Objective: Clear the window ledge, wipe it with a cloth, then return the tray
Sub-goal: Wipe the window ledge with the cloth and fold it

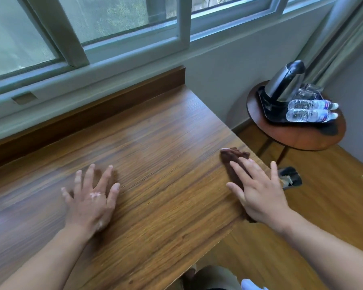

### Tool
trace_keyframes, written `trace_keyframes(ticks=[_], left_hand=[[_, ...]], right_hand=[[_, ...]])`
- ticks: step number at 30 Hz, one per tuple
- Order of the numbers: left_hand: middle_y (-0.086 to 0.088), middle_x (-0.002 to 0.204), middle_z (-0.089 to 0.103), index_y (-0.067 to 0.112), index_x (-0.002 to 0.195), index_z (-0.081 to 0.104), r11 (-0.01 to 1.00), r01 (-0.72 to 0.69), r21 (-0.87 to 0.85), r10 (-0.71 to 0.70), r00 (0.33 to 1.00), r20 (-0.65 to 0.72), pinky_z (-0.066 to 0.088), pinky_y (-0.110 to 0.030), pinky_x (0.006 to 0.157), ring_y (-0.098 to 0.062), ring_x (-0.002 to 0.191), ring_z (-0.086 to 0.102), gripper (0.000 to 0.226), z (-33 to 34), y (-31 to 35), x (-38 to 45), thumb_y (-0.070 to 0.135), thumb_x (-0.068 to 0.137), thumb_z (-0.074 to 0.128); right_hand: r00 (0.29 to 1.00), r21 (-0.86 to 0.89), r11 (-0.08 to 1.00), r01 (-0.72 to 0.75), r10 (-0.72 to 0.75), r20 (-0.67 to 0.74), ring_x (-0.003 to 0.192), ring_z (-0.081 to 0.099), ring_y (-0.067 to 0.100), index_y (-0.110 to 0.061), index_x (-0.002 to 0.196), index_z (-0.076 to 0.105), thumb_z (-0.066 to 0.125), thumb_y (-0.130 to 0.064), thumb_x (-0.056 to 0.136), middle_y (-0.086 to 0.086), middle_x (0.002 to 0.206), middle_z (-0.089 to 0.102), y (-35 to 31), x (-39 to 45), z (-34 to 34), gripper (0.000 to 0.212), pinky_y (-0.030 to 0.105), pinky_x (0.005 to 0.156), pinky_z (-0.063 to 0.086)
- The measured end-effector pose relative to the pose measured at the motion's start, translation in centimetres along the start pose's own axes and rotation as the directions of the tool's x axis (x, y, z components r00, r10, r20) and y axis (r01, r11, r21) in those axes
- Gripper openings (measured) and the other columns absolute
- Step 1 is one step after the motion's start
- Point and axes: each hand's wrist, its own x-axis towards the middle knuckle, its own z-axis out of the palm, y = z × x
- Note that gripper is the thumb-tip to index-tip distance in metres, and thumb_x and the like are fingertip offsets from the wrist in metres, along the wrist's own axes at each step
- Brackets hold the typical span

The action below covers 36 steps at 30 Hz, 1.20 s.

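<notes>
Flatly, right hand presses cloth underneath.

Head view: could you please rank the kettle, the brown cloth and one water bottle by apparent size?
1. Kettle.
2. Brown cloth, partly under the right hand, and water bottle: look alike; the cloth is nearer, so unranked.

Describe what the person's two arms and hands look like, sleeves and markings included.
Both forearms are bare, with no sleeves, watch or bracelet in view. The left hand has pale, whitish patches across the knuckles and near the wrist. The right hand shows no rings or marks.
</notes>
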Motion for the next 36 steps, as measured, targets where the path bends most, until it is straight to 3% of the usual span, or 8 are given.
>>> trace_keyframes(ticks=[4,8,12,17,22,27,36], left_hand=[[0.001,0.171,-0.001,0.050,0.158,0.007,1.000,0.015,0.006,-0.015,1.000,0.014,0.002,-0.066,0.120,-0.028,0.156,-0.006,0.082,0.1,0.9,0.9,0.078,0.083,-0.008],[0.002,0.171,0.004,0.047,0.158,0.009,0.998,0.053,0.016,-0.053,0.998,0.031,0.005,-0.063,0.122,-0.026,0.156,-0.002,0.081,0.2,1.1,1.3,0.076,0.084,-0.007],[0.003,0.169,0.011,0.047,0.157,0.014,0.998,0.061,-0.003,-0.061,0.998,-0.002,0.009,-0.061,0.121,-0.025,0.155,0.003,0.078,0.0,0.7,1.5,0.074,0.087,-0.003],[0.004,0.170,0.006,0.050,0.157,0.010,0.992,0.123,0.026,-0.121,0.992,-0.037,0.006,-0.063,0.121,-0.027,0.156,-0.001,0.083,-0.5,-0.6,2.5,0.078,0.082,-0.012],[0.003,0.170,0.012,0.050,0.156,0.017,0.975,0.222,0.000,-0.220,0.966,-0.136,0.009,-0.065,0.119,-0.027,0.156,0.004,0.085,-2.2,-2.9,4.3,0.081,0.081,-0.009],[0.001,0.169,0.017,0.049,0.156,0.021,0.957,0.288,-0.036,-0.290,0.941,-0.175,0.012,-0.067,0.117,-0.028,0.155,0.010,0.085,-3.4,-4.6,5.5,0.083,0.082,-0.004],[0.002,0.170,0.013,0.049,0.157,0.016,0.943,0.318,-0.099,-0.330,0.935,-0.133,0.011,-0.065,0.119,-0.025,0.156,0.005,0.088,-3.3,-4.5,6.8,0.085,0.080,-0.005]], right_hand=[[0.998,0.040,0.998,-0.056,0.056,0.002,0.151,0.025,0.020,-0.029,0.155,0.033,0.012,-0.068,0.100,-0.004,0.161,0.032,2.7,1.6,-0.3,0.071,0.067,0.119,0.010],[0.998,0.219,0.974,-0.055,0.058,-0.005,0.154,0.012,0.019,-0.026,0.157,0.030,0.014,-0.073,0.097,-0.003,0.164,0.025,-0.4,1.5,-0.3,0.078,0.055,0.124,0.005],[0.973,0.276,0.943,0.187,-0.216,0.078,0.155,-0.001,0.015,-0.031,0.160,0.021,0.010,-0.079,0.094,-0.008,0.167,0.013,-7.0,1.5,-0.4,0.082,0.047,0.125,-0.003],[0.837,0.278,0.808,0.520,-0.547,0.023,0.151,0.025,0.028,-0.024,0.152,0.041,0.028,-0.077,0.093,0.000,0.161,0.034,-16.6,3.3,1.1,0.080,0.057,0.119,0.016],[0.713,0.227,0.696,0.681,-0.701,0.010,0.153,0.017,0.032,-0.020,0.154,0.035,0.027,-0.071,0.096,0.005,0.163,0.029,-23.8,7.9,1.2,0.078,0.064,0.120,0.004],[0.678,0.211,0.665,0.716,-0.735,0.017,0.154,0.010,0.030,-0.019,0.157,0.028,0.023,-0.069,0.099,0.005,0.166,0.021,-28.1,13.1,1.0,0.077,0.063,0.120,-0.005],[0.734,0.236,0.709,0.665,-0.679,-0.028,0.152,0.014,0.029,-0.021,0.157,0.029,0.027,-0.061,0.099,0.004,0.164,0.023,-31.2,21.2,1.1,0.070,0.065,0.118,-0.009]])
